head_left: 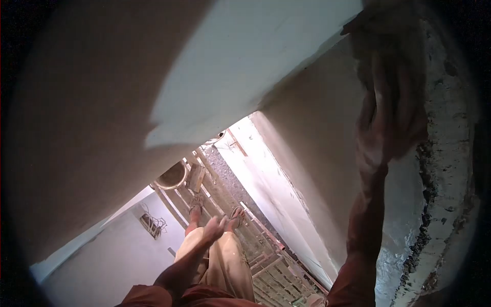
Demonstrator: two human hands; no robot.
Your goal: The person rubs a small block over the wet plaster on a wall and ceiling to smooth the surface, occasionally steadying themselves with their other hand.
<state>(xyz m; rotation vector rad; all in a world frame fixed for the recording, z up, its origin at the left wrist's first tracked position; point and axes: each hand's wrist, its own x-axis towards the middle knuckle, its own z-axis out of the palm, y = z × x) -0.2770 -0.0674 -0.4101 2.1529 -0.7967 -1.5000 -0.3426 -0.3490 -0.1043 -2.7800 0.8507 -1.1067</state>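
Note:
My right hand [391, 115] is raised high at the upper right, against a shaded plaster wall face [322, 128]. Its fingers point up and look pressed together over a dark, flat shape [391, 30]. Blur and shadow hide what that shape is. Lower down, in front of my trousers [225, 261], my left hand [216, 226] is closed with curled fingers, and nothing shows in it. A smooth pale plaster surface [225, 71] slants across the top, meeting the shaded face along an edge.
Beneath my feet is a platform of wooden slats [276, 279]. A round pan [171, 176] and a piece of board [196, 177] are near my feet. Wires stick out of a wall box [152, 225] at the lower left. Rough, broken masonry [427, 204] runs down the right.

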